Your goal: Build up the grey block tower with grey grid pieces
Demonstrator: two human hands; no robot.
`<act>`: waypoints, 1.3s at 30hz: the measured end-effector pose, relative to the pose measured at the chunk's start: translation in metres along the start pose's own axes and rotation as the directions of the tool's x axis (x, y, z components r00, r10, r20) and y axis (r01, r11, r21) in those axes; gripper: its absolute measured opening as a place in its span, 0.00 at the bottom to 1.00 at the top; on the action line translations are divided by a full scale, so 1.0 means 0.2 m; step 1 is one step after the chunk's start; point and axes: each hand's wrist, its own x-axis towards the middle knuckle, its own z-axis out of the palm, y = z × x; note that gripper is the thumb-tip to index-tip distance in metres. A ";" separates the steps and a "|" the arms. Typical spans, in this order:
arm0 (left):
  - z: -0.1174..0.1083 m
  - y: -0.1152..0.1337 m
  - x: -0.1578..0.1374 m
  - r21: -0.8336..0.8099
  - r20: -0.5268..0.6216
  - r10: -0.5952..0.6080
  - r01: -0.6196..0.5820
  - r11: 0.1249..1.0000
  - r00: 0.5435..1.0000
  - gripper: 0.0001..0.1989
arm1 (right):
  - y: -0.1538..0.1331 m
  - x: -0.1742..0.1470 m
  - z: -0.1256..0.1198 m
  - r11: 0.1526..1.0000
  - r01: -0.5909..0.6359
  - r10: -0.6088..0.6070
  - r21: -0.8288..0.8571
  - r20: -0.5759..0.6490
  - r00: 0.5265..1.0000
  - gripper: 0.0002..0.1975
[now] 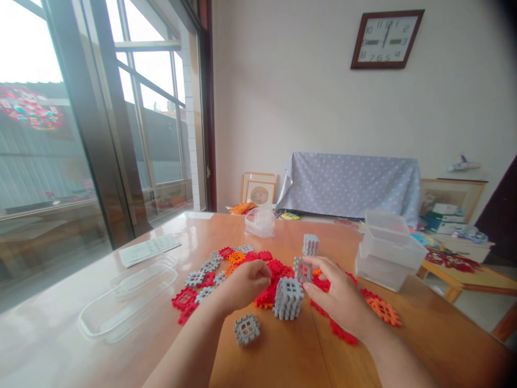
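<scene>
On the wooden table (pixel 283 361) lies a spread of red, grey and orange waffle-block tiles (pixel 226 264). My right hand (pixel 343 299) pinches a grey tile (pixel 302 269) by its edge, right above a grey cube (pixel 288 297) built of such tiles. My left hand (pixel 246 284) rests curled on the red tiles just left of the cube; whether it grips one I cannot tell. A loose grey tile (pixel 246 328) lies in front, near me. A second small grey cube (pixel 311 244) stands farther back.
A clear plastic lid (pixel 129 296) and a paper sheet (pixel 149 249) lie at the left. Stacked clear tubs (pixel 388 250) stand at the right, a small clear box (pixel 260 221) at the far edge. An orange tile (pixel 385 311) lies right of my hand.
</scene>
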 end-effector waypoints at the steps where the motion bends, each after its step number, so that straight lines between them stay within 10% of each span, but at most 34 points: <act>1: 0.01 -0.01 0.00 0.064 0.015 0.004 -0.005 0.998 1.000 0.06 | 0.00 0.00 0.00 1.000 0.007 -0.007 0.007 0.023 1.000 0.23; 17: 0.06 -0.12 0.03 0.467 0.086 -0.058 0.011 0.884 0.995 0.05 | 0.04 0.00 0.08 1.000 0.019 -0.024 0.025 0.196 0.980 0.25; 39: 0.09 -0.12 0.07 0.598 -0.220 -0.044 0.170 0.783 0.975 0.04 | 0.06 -0.02 0.08 0.981 -0.124 0.094 0.149 0.197 0.976 0.28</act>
